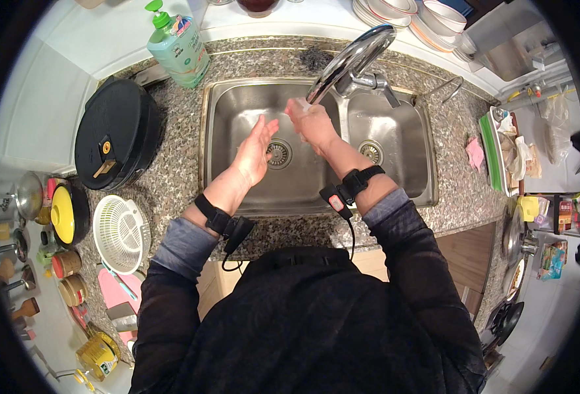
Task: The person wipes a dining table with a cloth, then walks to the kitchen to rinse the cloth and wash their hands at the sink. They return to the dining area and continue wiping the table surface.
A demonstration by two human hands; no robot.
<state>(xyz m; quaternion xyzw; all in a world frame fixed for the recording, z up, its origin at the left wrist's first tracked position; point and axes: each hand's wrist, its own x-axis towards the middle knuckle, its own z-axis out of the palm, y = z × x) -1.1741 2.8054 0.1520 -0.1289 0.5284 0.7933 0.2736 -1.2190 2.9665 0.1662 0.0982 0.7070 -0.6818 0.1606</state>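
Observation:
A double-bowl stainless steel sink (290, 197) lies before me in a granite counter. Over its larger left bowl, my left hand (256, 151) is held palm inward with its fingers apart, holding nothing, near the drain (277, 153). My right hand (312, 123) is right under the spout of the chrome faucet (354, 64), where water seems to run onto it. Its fingers are bent, and whether they hold anything is hard to tell. Both wrists wear black straps with small devices and cables. A green pump bottle (179, 54) stands behind the sink's left corner.
Left of the sink are a round black appliance (115, 133), a white plastic colander (120, 234), a yellow-lidded pot (63, 212) and a pink cutting board (117, 290) with a cleaver. Stacked bowls and plates (438, 24) stand behind. A pink cloth (474, 152) and a green-white tray (492, 152) lie right.

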